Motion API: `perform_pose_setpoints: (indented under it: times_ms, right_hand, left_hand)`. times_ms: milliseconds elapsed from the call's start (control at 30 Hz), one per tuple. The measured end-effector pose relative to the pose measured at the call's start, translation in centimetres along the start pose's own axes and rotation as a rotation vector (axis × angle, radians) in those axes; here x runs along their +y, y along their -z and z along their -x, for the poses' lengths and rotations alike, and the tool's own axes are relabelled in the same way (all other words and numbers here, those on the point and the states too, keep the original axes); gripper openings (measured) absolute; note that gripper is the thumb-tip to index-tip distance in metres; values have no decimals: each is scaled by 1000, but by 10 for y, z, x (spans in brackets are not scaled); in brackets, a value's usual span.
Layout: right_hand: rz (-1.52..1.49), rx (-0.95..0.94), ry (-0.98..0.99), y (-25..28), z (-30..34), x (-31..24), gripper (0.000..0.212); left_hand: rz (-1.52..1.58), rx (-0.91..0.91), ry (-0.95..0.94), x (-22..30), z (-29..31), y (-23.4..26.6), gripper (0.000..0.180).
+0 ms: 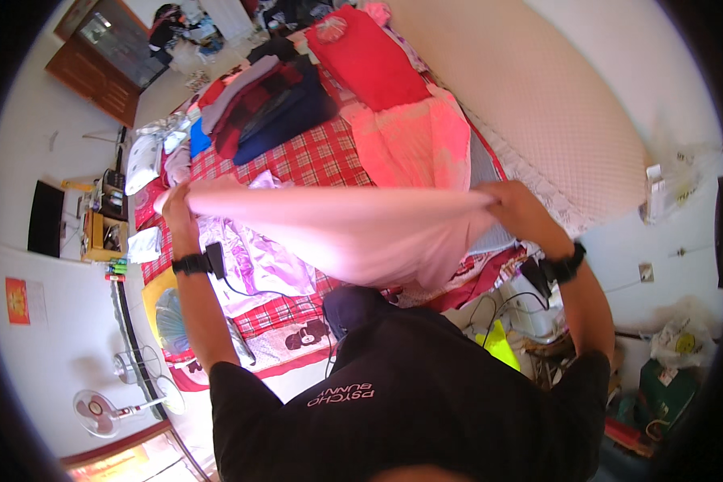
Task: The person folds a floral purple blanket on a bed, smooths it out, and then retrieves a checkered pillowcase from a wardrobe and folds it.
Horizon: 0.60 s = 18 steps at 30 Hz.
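A pale pink cloth [329, 221] is stretched between my two hands above the bed, its upper edge pulled nearly straight and its lower part hanging in loose folds. My left hand [177, 207] is closed on one end of it, and my right hand [518, 209] grips the other end. Behind and below the cloth, a shiny lilac garment [257, 269] lies crumpled on the red plaid bedding [317, 153]. A coral-pink cloth [414, 145] is spread just beyond it. Each wrist carries a black strap with a small device.
Folded dark clothes [277, 112] are piled at the bed's far side, beside a folded red blanket [369, 60]. A padded cream panel [538, 104] leans along the right. Fans [104, 411] stand at lower left. A white machine [530, 305] sits near my right elbow.
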State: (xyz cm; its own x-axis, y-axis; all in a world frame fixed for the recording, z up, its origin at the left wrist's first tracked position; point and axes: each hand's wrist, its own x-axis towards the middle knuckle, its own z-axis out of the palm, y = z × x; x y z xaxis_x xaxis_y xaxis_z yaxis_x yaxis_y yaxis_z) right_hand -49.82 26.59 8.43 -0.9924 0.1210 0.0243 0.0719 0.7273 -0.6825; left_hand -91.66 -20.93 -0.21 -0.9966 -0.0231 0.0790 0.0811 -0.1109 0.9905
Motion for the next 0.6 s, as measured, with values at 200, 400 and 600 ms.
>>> perform_pose_setpoints:
  times_ms: [200,400,600]
  right_hand:
    - [117,271,164,83,-86,1,24]
    - [126,702,331,166,-69,-60,26]
    - [109,620,280,131,15,-55,26]
  left_hand:
    - [-60,103,22,98,-18,-42,21]
    - [118,57,-266,201,10,-65,24]
    - [247,133,-310,188,75,-48,26]
